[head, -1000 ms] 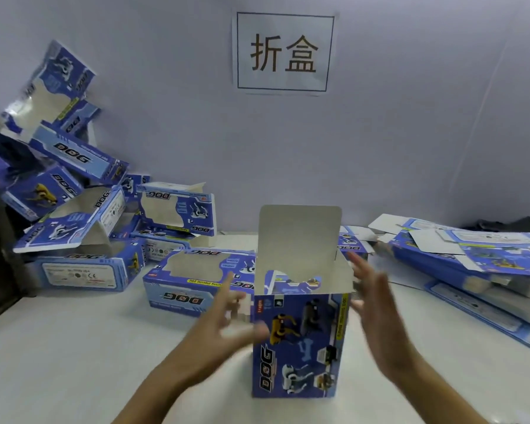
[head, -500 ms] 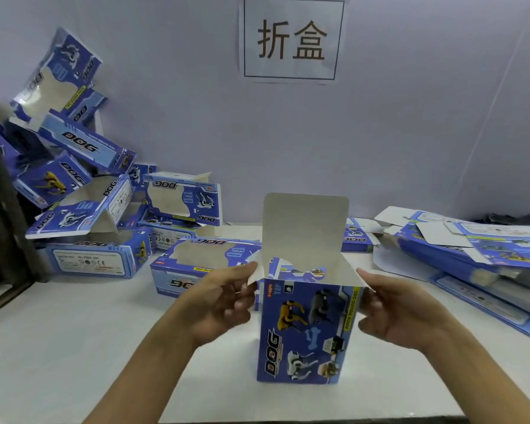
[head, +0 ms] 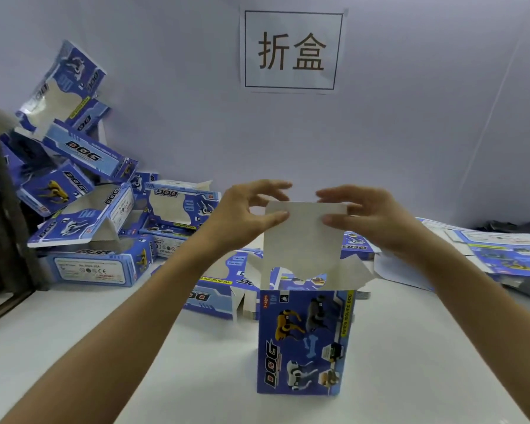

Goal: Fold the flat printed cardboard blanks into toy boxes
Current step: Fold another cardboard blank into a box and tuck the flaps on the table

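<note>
Head camera looks forward-down, close over table (head: 74,347).

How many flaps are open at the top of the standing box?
3: the tall white lid flap at the back of the upright blue cardboard box, pinched by both hands, plus small side flaps left and right.

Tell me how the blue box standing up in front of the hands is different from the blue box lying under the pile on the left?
The upright blue cardboard box stands on end; the lying blue cardboard box rests on its long side. The upright one's top flap is raised, pinched by the left hand and right hand; the lying one is untouched, with others stacked on it. Both show DOG lettering.
</note>
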